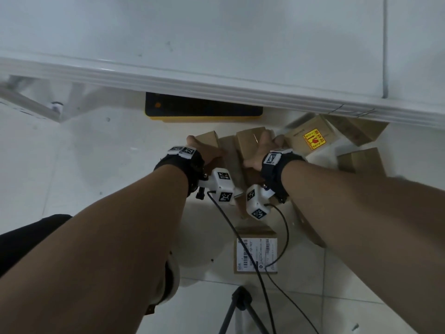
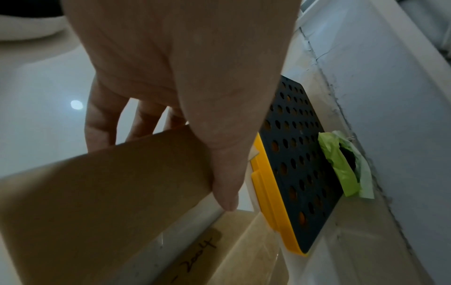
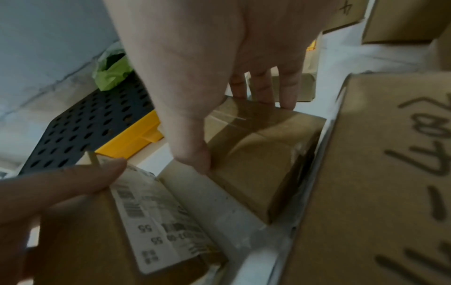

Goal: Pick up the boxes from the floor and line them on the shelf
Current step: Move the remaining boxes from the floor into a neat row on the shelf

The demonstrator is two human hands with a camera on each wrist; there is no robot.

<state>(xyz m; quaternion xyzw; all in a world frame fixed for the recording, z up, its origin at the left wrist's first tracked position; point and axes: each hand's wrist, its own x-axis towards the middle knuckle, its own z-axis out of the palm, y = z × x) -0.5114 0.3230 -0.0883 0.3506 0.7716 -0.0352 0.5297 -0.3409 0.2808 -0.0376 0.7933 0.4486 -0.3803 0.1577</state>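
Note:
Several brown cardboard boxes lie on the white tiled floor below the white shelf (image 1: 216, 85). My left hand (image 1: 204, 151) (image 2: 165, 158) grips a small brown box (image 1: 207, 138) (image 2: 97, 192), thumb on one side and fingers down the far side. That box carries a printed label (image 3: 146, 221). Beside it, my right hand (image 1: 261, 150) (image 3: 238, 131) grips a taped plain box (image 1: 249, 141) (image 3: 256, 158) the same way. A box with handwriting (image 2: 219, 243) lies under my left thumb.
A black perforated tray with a yellow rim (image 1: 202, 109) (image 2: 300, 164) sits under the shelf by a wad of green tape (image 2: 341, 164). A box with a yellow sticker (image 1: 310, 136), a labelled box (image 1: 256, 251), a large handwritten box (image 3: 378, 173) and a tripod (image 1: 240, 307) surround my hands.

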